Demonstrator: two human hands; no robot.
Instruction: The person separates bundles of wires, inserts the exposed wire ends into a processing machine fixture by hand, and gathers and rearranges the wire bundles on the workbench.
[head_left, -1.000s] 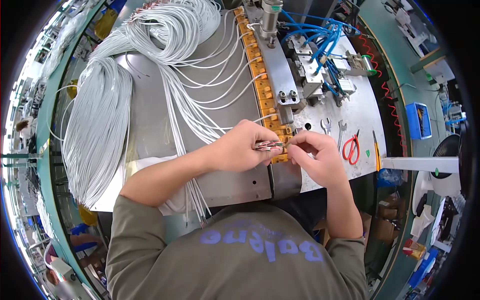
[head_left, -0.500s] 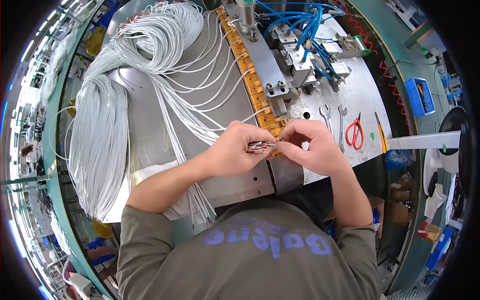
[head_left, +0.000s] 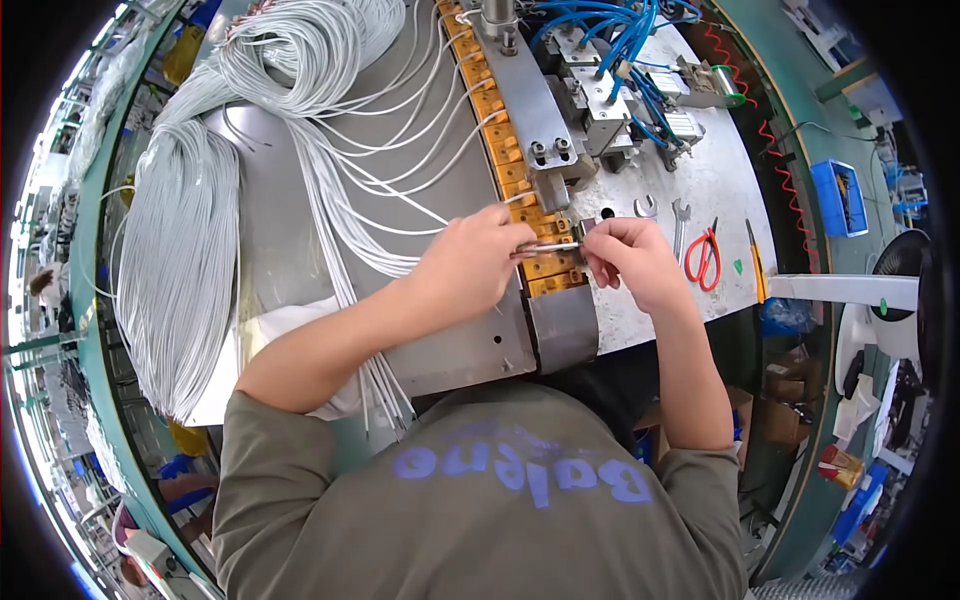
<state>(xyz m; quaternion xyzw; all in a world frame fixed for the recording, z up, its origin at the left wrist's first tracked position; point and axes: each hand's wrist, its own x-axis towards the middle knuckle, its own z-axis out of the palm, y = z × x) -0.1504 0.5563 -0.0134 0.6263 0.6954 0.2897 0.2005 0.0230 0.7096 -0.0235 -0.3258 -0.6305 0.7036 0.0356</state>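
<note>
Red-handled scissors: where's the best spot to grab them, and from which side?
Probably take the red-handled scissors by their loops, reaching from the near side and pinching from above: the scissors lie flat, loops nearer, dark tips pointing away.

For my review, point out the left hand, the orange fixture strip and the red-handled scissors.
Left hand (head_left: 468, 262): head view, back of the hand.
Orange fixture strip (head_left: 508, 153): head view, block near its middle.
Red-handled scissors (head_left: 706, 261): head view, red handle.

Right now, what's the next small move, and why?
Probably ease the white cable down onto the orange blocks: the left hand holds it over them, the right hand is at its tip, and other cables already run to blocks farther up.
</note>
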